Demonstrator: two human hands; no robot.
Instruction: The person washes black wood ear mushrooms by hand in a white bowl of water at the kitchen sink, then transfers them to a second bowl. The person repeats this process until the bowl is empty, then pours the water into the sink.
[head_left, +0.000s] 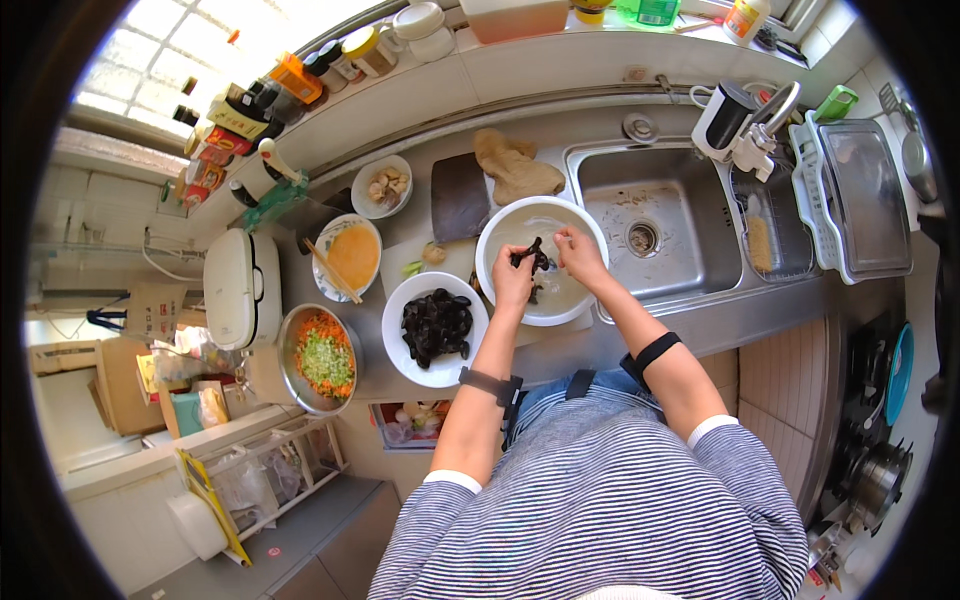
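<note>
My left hand (514, 276), over the white basin (517, 216), grips a dark, floppy piece of what looks like wood ear fungus (534, 255). The basin holds cloudy water with a few dark scraps low in it. My right hand (579, 253) is above the basin's right side, thumb and fingers drawn together; whether anything small is between them is too small to tell. Beside my left wrist stands a white bowl (397, 366) with a heap of dark wood ear pieces (435, 322).
The steel sink (675, 217) adjoins the basin's right side. Behind lie a brown cloth (514, 165) and a dark cleaver blade (457, 196). Leftward stand a garlic bowl (361, 202), a beaten-egg bowl (324, 234) with chopsticks (335, 274) and a steel bowl (289, 367) of chopped vegetables.
</note>
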